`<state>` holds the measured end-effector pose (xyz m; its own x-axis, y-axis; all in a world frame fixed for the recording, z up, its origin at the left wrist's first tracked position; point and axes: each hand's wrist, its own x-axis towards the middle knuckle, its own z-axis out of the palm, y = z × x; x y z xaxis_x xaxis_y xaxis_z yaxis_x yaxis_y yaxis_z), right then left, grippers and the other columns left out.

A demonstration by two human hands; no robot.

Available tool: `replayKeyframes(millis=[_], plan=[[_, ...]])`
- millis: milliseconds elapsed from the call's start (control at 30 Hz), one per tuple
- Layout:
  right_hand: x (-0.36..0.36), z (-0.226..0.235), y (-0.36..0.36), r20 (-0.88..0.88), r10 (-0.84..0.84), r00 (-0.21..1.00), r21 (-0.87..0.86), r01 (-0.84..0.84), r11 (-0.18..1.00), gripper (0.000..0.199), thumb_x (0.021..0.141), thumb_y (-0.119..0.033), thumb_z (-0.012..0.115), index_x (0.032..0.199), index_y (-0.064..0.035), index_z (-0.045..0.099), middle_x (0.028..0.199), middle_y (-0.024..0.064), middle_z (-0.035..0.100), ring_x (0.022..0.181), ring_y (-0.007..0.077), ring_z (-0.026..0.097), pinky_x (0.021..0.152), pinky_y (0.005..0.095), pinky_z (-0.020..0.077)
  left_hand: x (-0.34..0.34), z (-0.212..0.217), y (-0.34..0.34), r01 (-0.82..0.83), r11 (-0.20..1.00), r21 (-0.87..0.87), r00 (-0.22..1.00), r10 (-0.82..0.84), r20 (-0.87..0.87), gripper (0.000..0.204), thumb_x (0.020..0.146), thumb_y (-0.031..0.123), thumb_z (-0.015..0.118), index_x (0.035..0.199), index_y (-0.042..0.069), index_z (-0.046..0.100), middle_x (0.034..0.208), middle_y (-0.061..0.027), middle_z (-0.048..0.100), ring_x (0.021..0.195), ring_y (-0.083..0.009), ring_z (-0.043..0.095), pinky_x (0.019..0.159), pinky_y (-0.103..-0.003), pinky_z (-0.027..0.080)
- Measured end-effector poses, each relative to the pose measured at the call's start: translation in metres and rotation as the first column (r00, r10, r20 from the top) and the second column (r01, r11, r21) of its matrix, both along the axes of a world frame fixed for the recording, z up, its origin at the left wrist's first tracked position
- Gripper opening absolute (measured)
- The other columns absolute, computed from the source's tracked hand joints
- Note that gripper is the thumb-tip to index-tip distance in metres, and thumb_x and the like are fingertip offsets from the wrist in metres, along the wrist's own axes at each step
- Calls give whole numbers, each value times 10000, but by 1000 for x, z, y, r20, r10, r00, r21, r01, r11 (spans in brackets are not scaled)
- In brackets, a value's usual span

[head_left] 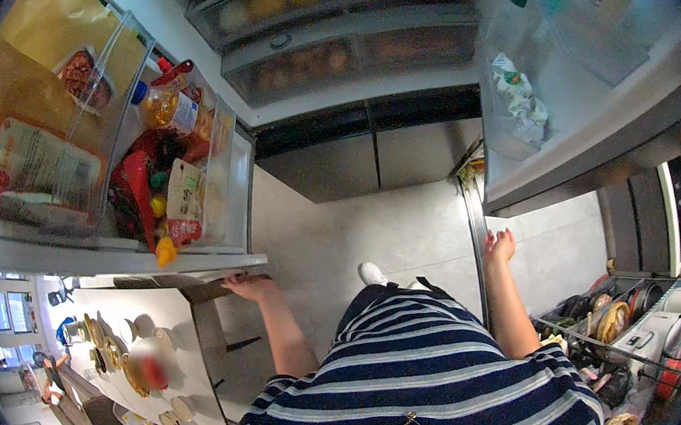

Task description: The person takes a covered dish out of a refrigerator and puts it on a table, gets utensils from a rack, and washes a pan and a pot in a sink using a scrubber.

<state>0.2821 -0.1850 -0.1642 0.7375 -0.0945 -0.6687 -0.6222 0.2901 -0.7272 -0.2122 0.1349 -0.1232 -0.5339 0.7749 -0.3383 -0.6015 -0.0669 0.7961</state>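
Note:
My left hand (251,286) is at the edge of the left fridge door (30,251), its fingers stretched out toward the door's outer side. Whether they touch the door I cannot tell. My right hand (500,246) is raised below the right fridge door (565,185), empty, with its fingers loosely bent and apart. Both doors are swung wide. In the left door's clear bins sit a bottle of yellow liquid with a blue cap (173,108), a red packet (136,175) and a brown paper bag (42,14). A crumpled white plastic bag (523,99) lies in the right door's bin.
Clear drawers (291,62) inside the fridge hold round yellow fruit (286,0). At lower left, a white table (104,302) carries several dishes. A wire rack (629,354) with bowls and kitchenware stands at the right. Pale floor tiles (338,229) lie between the doors.

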Motion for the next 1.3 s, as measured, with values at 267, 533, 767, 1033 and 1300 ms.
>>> replayKeyframes(millis=[267, 533, 767, 1033, 1300], plan=[[16, 47, 5, -13, 199, 980, 138, -195, 971, 643, 938, -118, 513, 1521, -195, 251, 1241, 118, 586, 954, 293, 670, 800, 447, 574, -3, 48, 5, 75, 996, -52, 892, -90, -443, 693, 1047, 575, 226, 1551, 104, 288, 1539, -144, 366, 1457, -306, 276, 1217, -447, 174], [14, 70, 7, 57, 228, 972, 261, -235, 936, 637, 921, -106, 546, 1497, -253, 315, 1153, 92, 635, 901, 269, 658, 760, 385, 571, 34, 32, -12, -54, 998, 41, 834, 68, -548, 522, 1064, 425, 388, 1343, 0, 507, 1307, -162, 549, 1147, -281, 536, 982, -441, 416], [5, 72, 25, 79, 307, 949, 79, -313, 947, 594, 936, -45, 421, 1418, -391, 404, 1038, -4, 582, 837, 145, 531, 642, 278, 477, 136, -3, -81, 58, 994, 98, 671, 34, -741, 475, 999, 314, 595, 1326, -11, 481, 1304, -173, 525, 1143, -282, 520, 993, -402, 418], [24, 46, 18, 61, 260, 964, -30, -258, 966, 676, 860, 2, 511, 1388, -383, 339, 1281, 18, 534, 1087, 224, 496, 824, 429, 455, 273, 31, -63, 683, 729, -39, 669, -646, -367, 768, 885, 105, 722, 1515, 83, 282, 1484, -135, 380, 1333, -290, 393, 1106, -396, 314], [16, 58, 13, 5, 414, 910, -16, -413, 910, 692, 972, -639, 374, 1485, -179, 319, 1451, 72, 429, 1347, 314, 345, 1053, 538, 346, 381, 42, -2, 832, 542, -122, 539, -840, -57, 833, 873, 125, 703, 1551, 126, 219, 1586, -131, 253, 1442, -331, 275, 1170, -443, 239]])
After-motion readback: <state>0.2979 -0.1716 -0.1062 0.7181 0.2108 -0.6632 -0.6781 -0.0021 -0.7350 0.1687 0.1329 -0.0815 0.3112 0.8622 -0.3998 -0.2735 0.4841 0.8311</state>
